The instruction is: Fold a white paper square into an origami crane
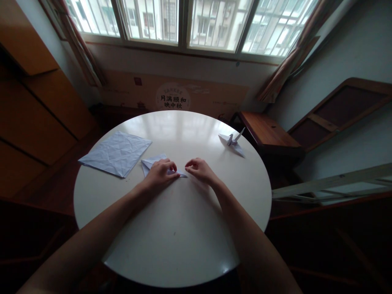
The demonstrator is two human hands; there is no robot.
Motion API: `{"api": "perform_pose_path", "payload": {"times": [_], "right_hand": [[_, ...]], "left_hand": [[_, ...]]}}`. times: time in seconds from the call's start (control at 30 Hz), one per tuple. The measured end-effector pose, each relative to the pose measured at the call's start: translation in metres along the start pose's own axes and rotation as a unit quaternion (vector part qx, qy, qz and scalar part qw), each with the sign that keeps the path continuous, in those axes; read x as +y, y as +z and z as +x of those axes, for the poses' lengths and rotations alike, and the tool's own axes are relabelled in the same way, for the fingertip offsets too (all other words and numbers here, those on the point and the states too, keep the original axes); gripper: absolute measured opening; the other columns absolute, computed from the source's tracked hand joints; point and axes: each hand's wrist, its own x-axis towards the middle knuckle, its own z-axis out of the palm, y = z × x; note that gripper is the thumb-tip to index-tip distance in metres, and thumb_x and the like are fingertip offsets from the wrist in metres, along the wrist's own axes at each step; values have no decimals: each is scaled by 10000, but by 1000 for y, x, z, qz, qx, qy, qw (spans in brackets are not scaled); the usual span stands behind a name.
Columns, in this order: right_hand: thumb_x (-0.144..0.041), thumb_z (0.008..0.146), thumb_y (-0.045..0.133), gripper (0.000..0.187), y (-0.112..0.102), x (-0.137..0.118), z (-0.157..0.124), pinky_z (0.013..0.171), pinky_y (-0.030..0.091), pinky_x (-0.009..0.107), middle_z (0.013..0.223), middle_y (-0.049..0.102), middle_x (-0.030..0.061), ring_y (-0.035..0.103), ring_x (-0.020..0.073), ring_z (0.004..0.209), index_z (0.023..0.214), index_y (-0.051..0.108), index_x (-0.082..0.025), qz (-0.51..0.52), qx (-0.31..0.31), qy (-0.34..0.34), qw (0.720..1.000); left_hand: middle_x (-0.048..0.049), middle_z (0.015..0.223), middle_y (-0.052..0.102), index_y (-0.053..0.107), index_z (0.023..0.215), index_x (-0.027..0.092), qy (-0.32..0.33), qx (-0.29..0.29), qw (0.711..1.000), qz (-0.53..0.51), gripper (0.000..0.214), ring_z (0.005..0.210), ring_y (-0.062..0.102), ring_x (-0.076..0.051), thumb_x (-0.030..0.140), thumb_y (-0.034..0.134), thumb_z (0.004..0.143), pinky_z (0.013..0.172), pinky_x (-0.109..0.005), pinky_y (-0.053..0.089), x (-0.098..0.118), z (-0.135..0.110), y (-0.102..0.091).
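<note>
A partly folded sheet of white paper [154, 159] lies on the round table, its narrow point turned to the right. My left hand [162, 169] rests over it, thumb and fingers closed on the paper and covering its middle. Just beyond the point, my right hand [199, 168] is closed with thumb and fingertips together. No paper shows between those fingertips, which look slightly apart from the point. To the left lies a larger creased square of white paper [118, 153]. A finished white paper crane [233, 142] stands at the right, its wings spread.
The round white table [174, 228] has a glossy surface that reflects the window. Behind it is a printed cardboard panel [211, 87] under the barred windows. A wooden side table [269, 128] stands to the right, and wooden cabinets [36, 110] stand at left.
</note>
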Motion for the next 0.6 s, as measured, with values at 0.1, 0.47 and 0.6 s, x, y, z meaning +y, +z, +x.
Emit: {"api": "perform_pose_path", "payload": {"times": [0.1, 0.47, 0.6], "right_hand": [[-373, 770, 706, 154, 9, -8, -4, 918, 345, 404, 977, 623, 50, 507, 240, 1020, 872, 742, -265, -91, 7, 9, 996], [-458, 795, 687, 223, 11, -7, -7, 924, 288, 388, 1009, 596, 44, 469, 239, 1040, 939, 724, -292, -94, -13, -8, 995], [-475, 783, 695, 250, 10, -10, -8, 938, 284, 393, 1020, 598, 48, 467, 244, 1054, 953, 724, -295, -93, -19, -2, 996]], "left_hand": [[-36, 838, 636, 682, 813, 202, 6, 1, 1000, 3, 215, 821, 581, -195, 416, 671, 797, 759, -306, 412, -1, 0, 1], [-36, 836, 637, 689, 836, 207, 13, -1, 1000, 0, 254, 831, 581, -196, 457, 654, 815, 767, -305, 403, -3, 0, 3], [-36, 840, 641, 692, 838, 210, 16, -5, 1000, 3, 213, 832, 580, -197, 419, 663, 812, 771, -308, 403, -3, 0, 2]]}}
